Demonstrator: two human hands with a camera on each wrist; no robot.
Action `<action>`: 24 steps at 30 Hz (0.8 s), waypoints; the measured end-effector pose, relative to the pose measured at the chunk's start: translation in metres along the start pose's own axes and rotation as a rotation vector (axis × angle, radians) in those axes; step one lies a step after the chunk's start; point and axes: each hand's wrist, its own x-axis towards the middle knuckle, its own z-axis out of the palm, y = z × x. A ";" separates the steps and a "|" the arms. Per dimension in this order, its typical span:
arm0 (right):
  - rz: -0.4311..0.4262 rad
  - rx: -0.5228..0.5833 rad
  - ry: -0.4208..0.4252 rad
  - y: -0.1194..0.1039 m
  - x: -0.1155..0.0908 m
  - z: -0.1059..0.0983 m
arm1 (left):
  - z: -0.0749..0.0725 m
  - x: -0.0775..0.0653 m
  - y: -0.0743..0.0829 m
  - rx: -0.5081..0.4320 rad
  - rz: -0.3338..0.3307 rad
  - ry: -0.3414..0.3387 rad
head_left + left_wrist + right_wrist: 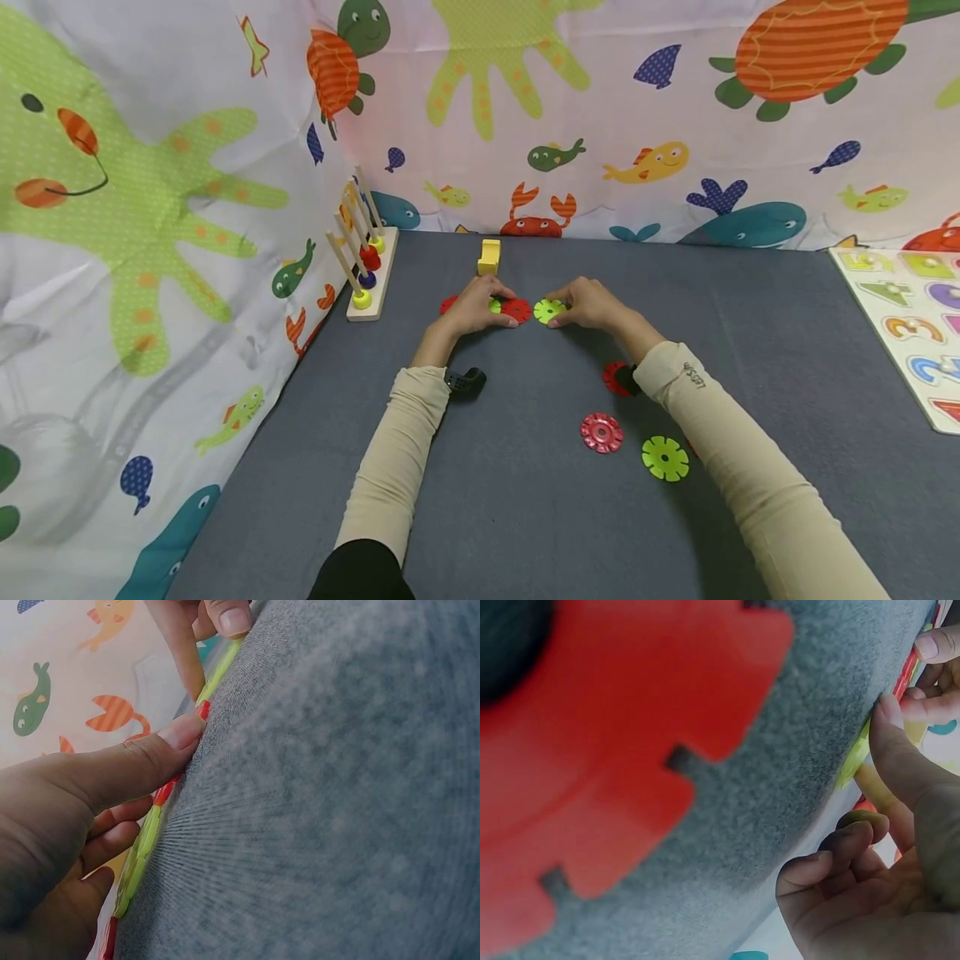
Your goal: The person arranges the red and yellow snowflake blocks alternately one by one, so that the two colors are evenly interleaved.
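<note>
Near the far side of the grey table, flat notched discs form a row. My left hand (472,307) pinches a red disc (516,312) between thumb and fingers. Under that palm show part of a green disc (494,306) and a red disc's edge (448,304). Just to the right, my right hand (591,304) pinches another green disc (547,312) by its right edge. In the left wrist view this green disc (221,669) meets the red one's edge; whether their notches interlock I cannot tell. The right hand's other fingers (853,840) curl loosely.
Closer in lie a red disc (602,433), a green disc (665,459) and a red disc (613,377) partly hidden by the right wrist camera. A yellow block (489,257) stands behind the left hand. At left is a peg stand (385,275), at right a puzzle board (911,367).
</note>
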 end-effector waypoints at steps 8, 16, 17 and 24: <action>0.002 0.008 -0.006 -0.002 -0.003 -0.001 | 0.000 0.000 0.000 0.015 0.002 -0.002; -0.035 -0.058 -0.031 -0.003 -0.042 -0.026 | 0.000 0.000 0.008 0.003 -0.001 -0.021; -0.053 -0.074 -0.032 -0.003 -0.050 -0.028 | -0.001 -0.001 0.009 0.009 -0.004 -0.019; -0.232 -0.209 0.009 -0.004 -0.115 -0.020 | 0.000 0.001 0.021 0.041 0.049 -0.018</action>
